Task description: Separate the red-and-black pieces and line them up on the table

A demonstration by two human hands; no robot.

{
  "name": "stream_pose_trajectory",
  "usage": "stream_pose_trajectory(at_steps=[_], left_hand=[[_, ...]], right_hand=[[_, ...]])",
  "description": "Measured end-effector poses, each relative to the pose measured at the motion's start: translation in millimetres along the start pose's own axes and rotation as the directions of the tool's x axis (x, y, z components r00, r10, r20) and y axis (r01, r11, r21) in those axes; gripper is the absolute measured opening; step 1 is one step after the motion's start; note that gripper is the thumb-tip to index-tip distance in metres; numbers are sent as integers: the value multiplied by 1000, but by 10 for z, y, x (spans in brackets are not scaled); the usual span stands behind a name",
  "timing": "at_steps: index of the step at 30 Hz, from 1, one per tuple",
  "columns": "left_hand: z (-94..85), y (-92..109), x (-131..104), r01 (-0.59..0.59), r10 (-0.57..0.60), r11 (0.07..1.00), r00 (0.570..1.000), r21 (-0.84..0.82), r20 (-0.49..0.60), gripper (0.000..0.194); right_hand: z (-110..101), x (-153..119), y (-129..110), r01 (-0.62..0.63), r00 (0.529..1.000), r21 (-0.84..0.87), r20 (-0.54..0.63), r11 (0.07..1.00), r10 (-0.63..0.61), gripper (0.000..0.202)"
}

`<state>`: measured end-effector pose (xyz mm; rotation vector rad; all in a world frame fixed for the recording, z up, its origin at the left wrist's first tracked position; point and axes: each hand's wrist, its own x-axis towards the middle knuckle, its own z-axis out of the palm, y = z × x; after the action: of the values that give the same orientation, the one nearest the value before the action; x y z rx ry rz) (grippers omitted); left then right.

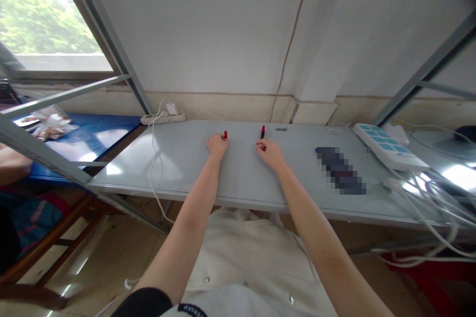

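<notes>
My left hand (216,145) is closed above the grey tabletop, its fingers around a small red cylinder (225,134) that pokes up beside the fingertips. To the right, my right hand (272,153) pinches a small dark red piece (262,147), mostly hidden by the fingers. Just beyond those fingertips is a short red-and-black stick-like object (263,132); whether it touches the held piece I cannot tell. Several tiny dark pieces (281,129) lie in a row near the back edge, right of it.
A white power strip (163,118) with a hanging cable stands at the back left. At right are a pixelated dark object (340,170), a large white-and-blue power strip (388,146) and tangled white cables. Metal frame posts flank the grey table (193,173). Another person's arm rests at far left.
</notes>
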<state>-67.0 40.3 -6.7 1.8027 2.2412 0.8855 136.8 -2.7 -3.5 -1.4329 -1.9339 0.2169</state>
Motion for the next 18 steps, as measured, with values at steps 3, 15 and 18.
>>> stream_pose_trajectory(at_steps=[3,15,18], left_hand=[[21,-7,7,-4,4,1000,1000,15,8,23],[26,3,-5,22,-22,999,1000,40,-19,22],[-7,19,-54,22,-20,999,998,33,-61,22]], right_hand=[[-4,-2,2,-3,1000,1,10,1000,3,20],[-31,2,6,-48,997,-81,54,996,53,19],[-79,0,14,-108,990,-157,69,982,120,20]])
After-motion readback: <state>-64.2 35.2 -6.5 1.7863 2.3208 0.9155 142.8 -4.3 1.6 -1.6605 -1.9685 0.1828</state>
